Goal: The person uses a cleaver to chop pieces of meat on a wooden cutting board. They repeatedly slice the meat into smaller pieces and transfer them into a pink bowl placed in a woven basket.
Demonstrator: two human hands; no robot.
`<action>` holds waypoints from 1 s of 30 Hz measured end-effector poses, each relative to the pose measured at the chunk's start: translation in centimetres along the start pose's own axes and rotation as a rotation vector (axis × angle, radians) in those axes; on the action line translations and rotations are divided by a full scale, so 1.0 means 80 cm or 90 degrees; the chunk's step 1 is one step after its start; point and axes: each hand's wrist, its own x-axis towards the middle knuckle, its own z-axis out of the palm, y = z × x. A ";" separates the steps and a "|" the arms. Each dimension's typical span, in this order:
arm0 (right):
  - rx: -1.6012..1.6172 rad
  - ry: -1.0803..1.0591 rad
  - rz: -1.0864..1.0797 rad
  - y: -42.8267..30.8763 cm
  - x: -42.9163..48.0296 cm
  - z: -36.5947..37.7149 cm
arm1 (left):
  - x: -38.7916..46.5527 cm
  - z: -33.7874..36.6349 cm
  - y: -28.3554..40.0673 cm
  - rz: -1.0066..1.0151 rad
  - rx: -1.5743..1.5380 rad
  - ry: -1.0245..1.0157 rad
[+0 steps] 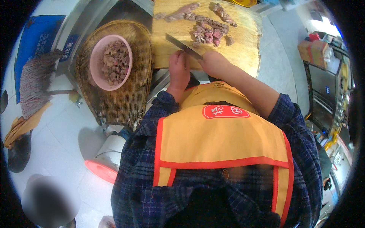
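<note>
My right hand [214, 64] grips the handle of a knife [184, 46], whose blade points up and left over a wooden chopping board [245, 42]. Beside the blade, my left hand [179, 65] rests at the board's near edge with its fingers bent; whether it holds anything is hidden. A pile of cut meat pieces [209, 34] lies beyond the knife, with a long meat strip [182, 12] behind it at the left and another strip [224, 14] at the right. To the left, a pink plastic basket [95, 65] holds many small meat pieces inside a shallow woven wicker basket [139, 65].
A mop head [37, 82] leans by a blue box [42, 31] at the far left. A white bucket [112, 148] and a red lid-like disc [101, 171] are low on the left. At the right, a cardboard box [313, 52] sits on a metal cabinet [325, 85].
</note>
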 end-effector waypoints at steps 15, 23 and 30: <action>-0.003 -0.131 -0.028 -0.026 0.046 -0.018 | -0.016 0.020 -0.018 -0.069 -0.087 0.027; 0.024 -0.002 -0.063 -0.024 0.067 0.002 | 0.009 -0.003 -0.007 0.013 0.000 0.027; 0.042 -0.092 -0.043 -0.027 0.063 -0.005 | -0.010 0.032 -0.043 -0.083 -0.127 0.023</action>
